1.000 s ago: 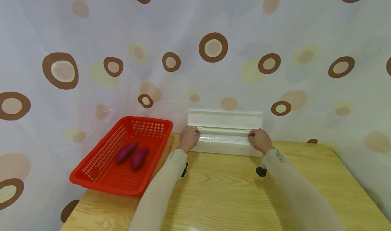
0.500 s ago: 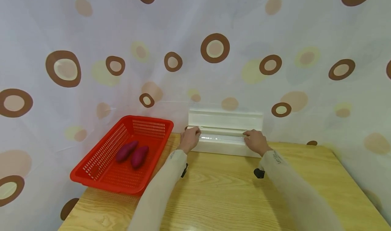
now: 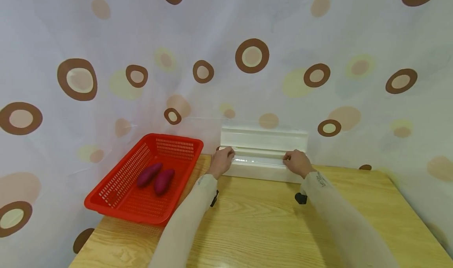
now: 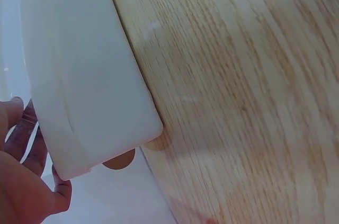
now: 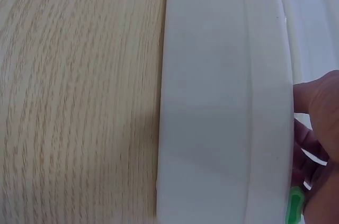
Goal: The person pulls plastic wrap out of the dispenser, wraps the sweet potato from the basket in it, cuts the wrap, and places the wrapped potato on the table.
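Observation:
A long white plastic-wrap dispenser (image 3: 263, 172) lies at the back of the table, its lid (image 3: 265, 139) raised against the wall covering. Shiny clear plastic wrap (image 3: 256, 160) stretches along its opening. My left hand (image 3: 221, 161) is at the dispenser's left end, thumb and fingers curled and pinching the wrap at the opening. Toward the right end, my right hand (image 3: 298, 163) bends thumb and fingers over the opening, also pinching the wrap; the dispenser's wall partly hides these fingertips in the right wrist view. A small green piece (image 5: 295, 205) shows beside that hand.
A red plastic basket (image 3: 97, 204) stands on the left of the wooden table (image 3: 255, 220). Inside lie two purple sweet potatoes (image 3: 149, 174). A white wall covering (image 3: 226, 83) with brown rings hangs close behind the dispenser.
My right hand has shifted left along the opening, its fingers straightening and then drawing together again. The left hand stays at the left end. The view has swung slightly left.

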`<state>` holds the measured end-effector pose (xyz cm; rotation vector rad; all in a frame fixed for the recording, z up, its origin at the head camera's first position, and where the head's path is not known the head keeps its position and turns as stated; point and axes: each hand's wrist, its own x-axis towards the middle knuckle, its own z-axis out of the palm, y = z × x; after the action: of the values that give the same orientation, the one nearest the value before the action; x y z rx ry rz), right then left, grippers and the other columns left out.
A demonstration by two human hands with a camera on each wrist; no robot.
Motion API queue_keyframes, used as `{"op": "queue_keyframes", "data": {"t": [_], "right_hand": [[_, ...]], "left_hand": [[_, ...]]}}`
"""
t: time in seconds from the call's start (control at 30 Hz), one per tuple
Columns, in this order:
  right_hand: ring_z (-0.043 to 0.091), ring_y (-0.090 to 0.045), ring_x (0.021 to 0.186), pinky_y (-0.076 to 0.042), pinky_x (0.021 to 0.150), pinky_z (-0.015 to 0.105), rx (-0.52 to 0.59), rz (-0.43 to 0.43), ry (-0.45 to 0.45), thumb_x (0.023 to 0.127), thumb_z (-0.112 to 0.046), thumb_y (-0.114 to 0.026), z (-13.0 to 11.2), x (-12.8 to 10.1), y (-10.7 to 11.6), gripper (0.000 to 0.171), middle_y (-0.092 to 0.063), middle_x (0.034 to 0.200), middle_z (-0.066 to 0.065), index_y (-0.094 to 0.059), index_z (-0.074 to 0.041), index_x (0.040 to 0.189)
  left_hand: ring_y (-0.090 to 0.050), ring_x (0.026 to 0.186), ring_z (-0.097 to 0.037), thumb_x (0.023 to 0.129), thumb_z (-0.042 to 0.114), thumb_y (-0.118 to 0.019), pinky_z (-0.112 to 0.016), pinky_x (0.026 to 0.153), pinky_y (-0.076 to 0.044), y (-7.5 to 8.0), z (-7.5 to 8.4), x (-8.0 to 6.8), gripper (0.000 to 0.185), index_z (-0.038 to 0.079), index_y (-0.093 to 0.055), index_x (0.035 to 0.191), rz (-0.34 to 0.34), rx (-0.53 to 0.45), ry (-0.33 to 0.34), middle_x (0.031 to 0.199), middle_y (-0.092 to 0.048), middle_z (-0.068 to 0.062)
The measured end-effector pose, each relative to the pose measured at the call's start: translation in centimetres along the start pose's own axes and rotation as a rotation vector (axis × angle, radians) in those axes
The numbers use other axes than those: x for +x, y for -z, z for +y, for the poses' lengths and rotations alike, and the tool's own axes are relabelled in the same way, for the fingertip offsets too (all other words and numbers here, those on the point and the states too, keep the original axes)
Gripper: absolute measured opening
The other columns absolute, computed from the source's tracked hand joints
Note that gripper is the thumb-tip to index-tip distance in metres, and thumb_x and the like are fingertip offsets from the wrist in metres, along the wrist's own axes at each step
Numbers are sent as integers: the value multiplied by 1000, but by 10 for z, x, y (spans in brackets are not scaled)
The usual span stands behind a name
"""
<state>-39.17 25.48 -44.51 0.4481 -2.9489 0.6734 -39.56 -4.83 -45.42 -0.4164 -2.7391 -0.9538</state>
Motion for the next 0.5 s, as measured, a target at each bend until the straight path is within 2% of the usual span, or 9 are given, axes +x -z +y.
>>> {"op": "queue_keyframes", "data": {"t": [0.1, 0.27, 0.37, 0.5], "right_hand": [[32, -58, 84, -48, 74, 49, 0, 20, 25, 94, -9, -53, 0, -1, -2, 20, -59, 98, 19, -66, 3, 104], [37, -57, 93, -48, 78, 50, 15, -10, 53, 96, -9, -48, -3, 1, -3, 28, -58, 106, 23, -62, 4, 116], [36, -57, 93, -48, 78, 50, 22, -28, 53, 97, -11, -48, -4, 2, -3, 27, -60, 103, 22, -64, 4, 114], [31, -56, 85, -47, 75, 48, 21, -17, 35, 96, -13, -50, -3, 5, -5, 25, -60, 95, 18, -65, 3, 107]], "left_hand": [[-61, 88, -19, 98, 19, -52, -44, 90, -39, -2, 1, 0, 16, 10, -65, 104, 4, -7, -4, 97, -67, -1], [-60, 88, -17, 98, 20, -52, -43, 89, -38, -4, -4, 0, 16, 12, -65, 105, 4, -13, -1, 97, -67, 1], [-60, 87, -16, 98, 21, -53, -43, 89, -39, -5, -6, 0, 16, 12, -65, 105, 7, -11, -12, 97, -67, 1], [-61, 89, -17, 97, 20, -54, -42, 89, -40, -4, -6, 1, 16, 11, -65, 105, 3, -9, -23, 99, -67, 0]]}}
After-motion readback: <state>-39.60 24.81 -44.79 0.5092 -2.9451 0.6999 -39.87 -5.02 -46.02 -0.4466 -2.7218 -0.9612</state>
